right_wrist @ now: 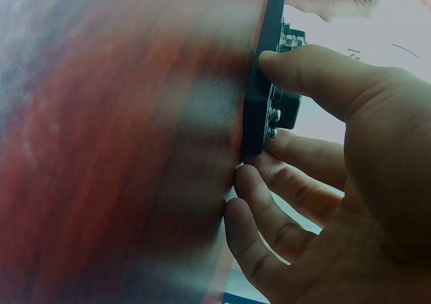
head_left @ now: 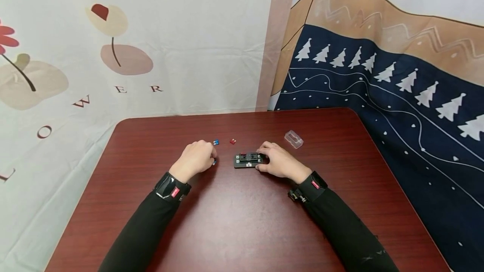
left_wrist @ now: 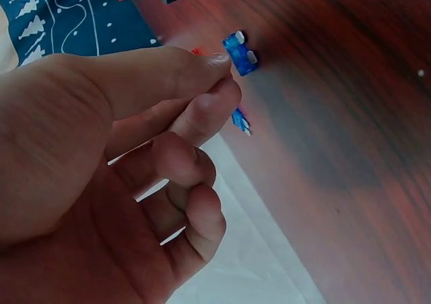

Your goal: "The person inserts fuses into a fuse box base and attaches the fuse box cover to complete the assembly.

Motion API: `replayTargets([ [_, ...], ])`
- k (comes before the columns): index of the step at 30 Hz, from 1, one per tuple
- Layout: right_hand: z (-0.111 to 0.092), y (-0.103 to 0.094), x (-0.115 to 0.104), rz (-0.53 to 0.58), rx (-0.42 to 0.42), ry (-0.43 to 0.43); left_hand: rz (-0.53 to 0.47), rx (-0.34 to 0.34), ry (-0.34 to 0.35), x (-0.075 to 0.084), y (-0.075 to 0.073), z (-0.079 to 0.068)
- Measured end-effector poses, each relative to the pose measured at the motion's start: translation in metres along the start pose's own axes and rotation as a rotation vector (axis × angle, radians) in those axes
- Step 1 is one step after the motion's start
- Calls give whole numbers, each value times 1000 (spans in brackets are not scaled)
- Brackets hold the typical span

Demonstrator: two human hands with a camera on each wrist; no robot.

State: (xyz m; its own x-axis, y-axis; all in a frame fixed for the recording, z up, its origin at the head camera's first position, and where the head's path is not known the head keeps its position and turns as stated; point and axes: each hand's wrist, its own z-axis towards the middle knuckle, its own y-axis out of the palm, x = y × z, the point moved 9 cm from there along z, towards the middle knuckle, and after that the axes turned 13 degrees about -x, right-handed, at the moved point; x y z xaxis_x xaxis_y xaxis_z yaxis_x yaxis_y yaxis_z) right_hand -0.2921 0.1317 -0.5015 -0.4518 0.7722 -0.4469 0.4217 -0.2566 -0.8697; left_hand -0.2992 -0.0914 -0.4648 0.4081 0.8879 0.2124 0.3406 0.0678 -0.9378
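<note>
My left hand [head_left: 195, 159] pinches a blue blade fuse [left_wrist: 240, 53] between thumb and index fingertip, its metal prongs showing. The other fingers curl loosely below. To the right of it lies a black fuse block [head_left: 245, 164] with metal screw terminals along it and a red piece in its top left part. My right hand [head_left: 281, 160] grips the block's right end, the thumb [right_wrist: 289, 68] pressing its near side and fingers around the far end. Beyond the left hand, another blue fuse [head_left: 216, 142] and a red fuse [head_left: 232, 141] lie on the table.
A small clear plastic box [head_left: 293, 139] sits behind the right hand. All of it is on a dark red wooden table [head_left: 242, 217] with rounded far corners. Printed cloths [head_left: 211, 45] hang behind the table and along its right side.
</note>
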Motion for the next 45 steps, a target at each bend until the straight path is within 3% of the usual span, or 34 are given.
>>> replayTargets([
  [18, 0, -1, 1, -4, -6, 6, 33, 37, 6, 0, 5, 4],
  [33, 0, 1, -1, -5, 5, -5, 2, 20, -19, 1, 7, 3],
  [45, 0, 0, -2, -13, 5, -2, 4, 110, 37, 17, -10, 0],
])
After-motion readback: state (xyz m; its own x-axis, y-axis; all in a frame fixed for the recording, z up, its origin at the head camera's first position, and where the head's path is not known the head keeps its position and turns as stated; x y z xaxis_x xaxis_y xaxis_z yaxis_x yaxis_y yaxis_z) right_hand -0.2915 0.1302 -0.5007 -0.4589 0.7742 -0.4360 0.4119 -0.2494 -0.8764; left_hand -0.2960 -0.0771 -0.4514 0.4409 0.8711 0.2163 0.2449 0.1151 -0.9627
